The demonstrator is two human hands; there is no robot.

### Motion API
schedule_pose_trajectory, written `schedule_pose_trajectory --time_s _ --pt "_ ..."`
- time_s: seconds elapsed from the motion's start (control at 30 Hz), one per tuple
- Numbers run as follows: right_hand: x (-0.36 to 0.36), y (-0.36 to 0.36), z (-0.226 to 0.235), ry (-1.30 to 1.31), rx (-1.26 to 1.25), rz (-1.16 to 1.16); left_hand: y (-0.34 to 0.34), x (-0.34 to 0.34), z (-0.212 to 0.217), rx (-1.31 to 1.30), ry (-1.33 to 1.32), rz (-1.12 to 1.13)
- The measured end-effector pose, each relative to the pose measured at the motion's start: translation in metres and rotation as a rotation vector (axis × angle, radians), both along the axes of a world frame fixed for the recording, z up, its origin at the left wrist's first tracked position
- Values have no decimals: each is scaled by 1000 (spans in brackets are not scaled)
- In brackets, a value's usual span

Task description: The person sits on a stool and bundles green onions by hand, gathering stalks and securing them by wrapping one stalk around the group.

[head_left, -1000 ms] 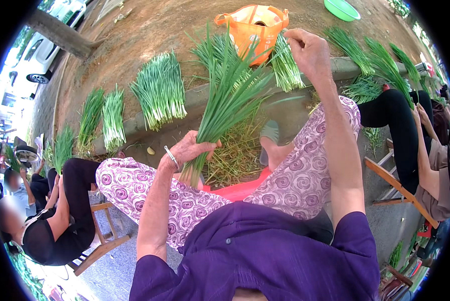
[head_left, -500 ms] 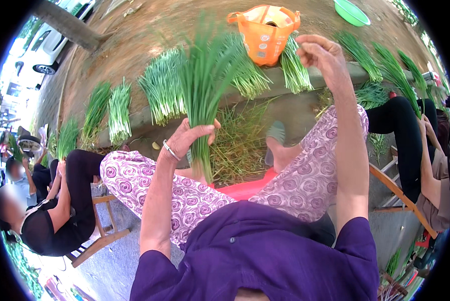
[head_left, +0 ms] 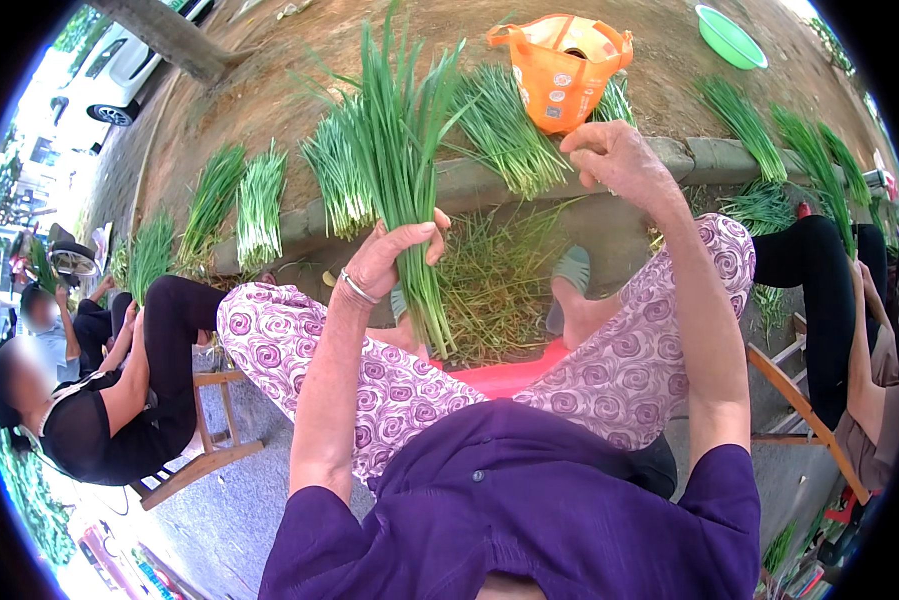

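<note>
A bunch of garlic chives (head_left: 401, 170) stands nearly upright in my left hand (head_left: 384, 262). My fingers and thumb wrap its lower part, with the long leaves fanning up and the pale stem ends hanging below. A metal bangle circles my left wrist. To the right of the bunch, my right hand (head_left: 619, 165) is in the air, apart from it. Its fingers are bent, with a gap between thumb and forefinger, and I see nothing between them. Loose trimmed chive scraps (head_left: 499, 285) lie on the ground between my feet.
Chive bunches (head_left: 260, 205) lie along the stone kerb (head_left: 459, 185). An orange bag (head_left: 567, 80) stands behind it, and a green basin (head_left: 731, 38) sits farther right. A red plastic piece (head_left: 499, 378) lies before me. Seated people handle chives at both sides, on wooden chairs (head_left: 204, 460).
My right hand has come down and slightly left, toward the bunch. My left hand still grips the chives, which now show more sharply. The whole view has shifted a little.
</note>
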State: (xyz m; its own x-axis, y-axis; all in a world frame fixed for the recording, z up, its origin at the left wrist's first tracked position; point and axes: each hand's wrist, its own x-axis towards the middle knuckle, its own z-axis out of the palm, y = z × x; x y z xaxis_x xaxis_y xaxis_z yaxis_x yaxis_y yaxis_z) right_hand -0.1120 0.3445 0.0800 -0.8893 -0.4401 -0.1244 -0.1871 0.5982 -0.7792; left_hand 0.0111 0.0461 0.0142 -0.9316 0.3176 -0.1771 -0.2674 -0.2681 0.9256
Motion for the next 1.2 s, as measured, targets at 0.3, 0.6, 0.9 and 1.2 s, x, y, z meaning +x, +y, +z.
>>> schedule_pose_trajectory --time_s 0.3,0.6,0.9,1.2 --pt "-10 -7 -19 328 -55 -30 0 3 2 148 6 -46" --pt "-21 -24 -20 534 -206 -164 9 9 7 139 56 -158" --pt "-32 -21 -32 690 11 26 12 15 10 166 -14 -180" --pt "-31 -18 -30 599 24 57 12 16 13 198 -28 -166"
